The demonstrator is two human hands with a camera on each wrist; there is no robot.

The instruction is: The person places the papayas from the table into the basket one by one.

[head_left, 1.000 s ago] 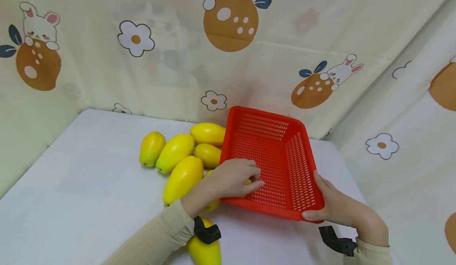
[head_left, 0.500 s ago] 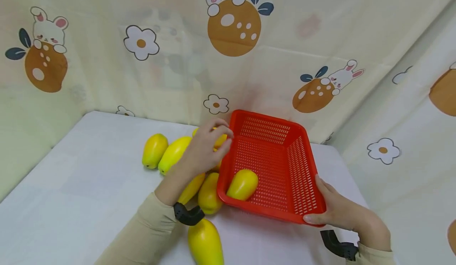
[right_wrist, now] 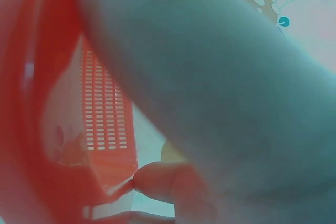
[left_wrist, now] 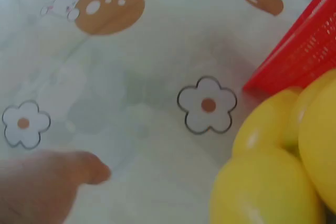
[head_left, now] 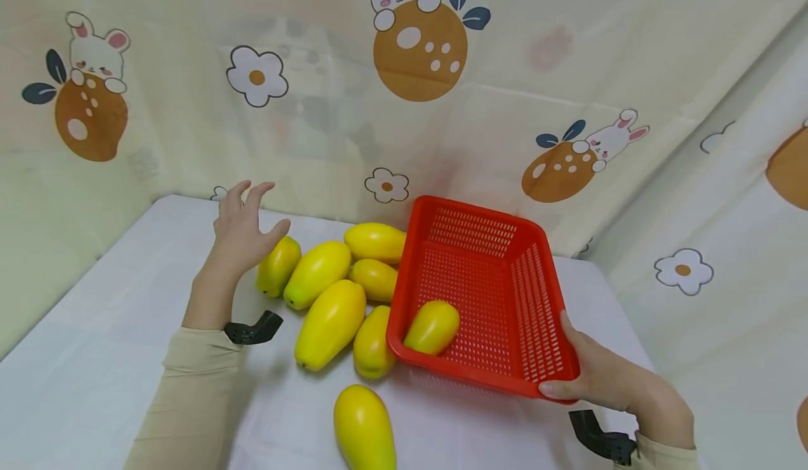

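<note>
It's a screened-off nook, cartoon-printed cloth (head_left: 486,133) hanging along the far and right sides, hemming in a white bench (head_left: 139,301); home or studio, there's no telling!

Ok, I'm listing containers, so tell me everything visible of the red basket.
The red basket, rectangular and seemingly plastic, has a plain rim, slotted walls and a perforated floor. Its mouth faces up over the white table. One yellow fruit lies in its near left corner; the right hand grips its near right corner. Any tilt is unclear.

Left hand (head_left: 242,236) forward — loosely spread, right hand (head_left: 590,363) nearer, gripping
</note>
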